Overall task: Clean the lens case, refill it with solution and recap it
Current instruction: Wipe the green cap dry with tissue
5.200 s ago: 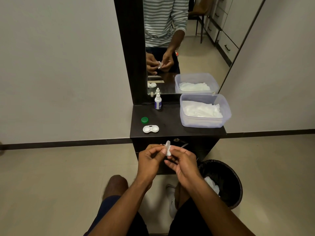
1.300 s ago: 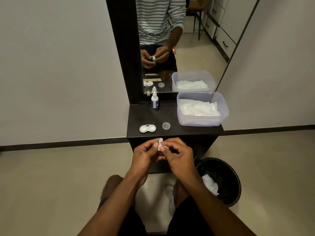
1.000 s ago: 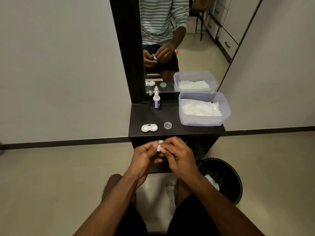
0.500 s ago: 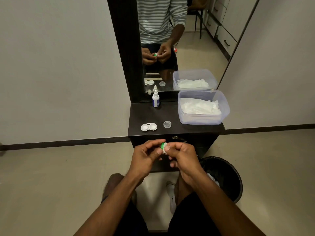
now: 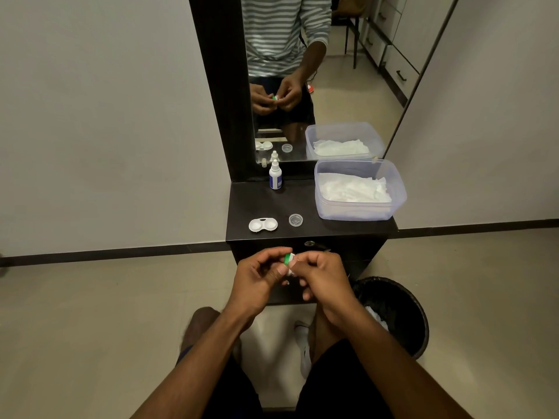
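The white lens case (image 5: 263, 225) lies uncapped on the dark shelf (image 5: 332, 228), with a clear cap (image 5: 295, 220) just right of it. The solution bottle (image 5: 275, 179) stands upright at the back by the mirror. In front of the shelf my left hand (image 5: 257, 279) pinches the green cap (image 5: 286, 258). My right hand (image 5: 322, 275) pinches a small white tissue (image 5: 291, 265) pressed against that cap. Most of the tissue is hidden by my fingers.
A clear plastic tub (image 5: 360, 213) of white tissues fills the shelf's right side. A black bin (image 5: 393, 313) with a crumpled tissue stands on the floor at the right. The mirror (image 5: 317, 71) rises behind the shelf.
The green cap has left the shelf and is now in my left hand. A clear cap now lies on the shelf. My hands keep turning cap and tissue against each other.
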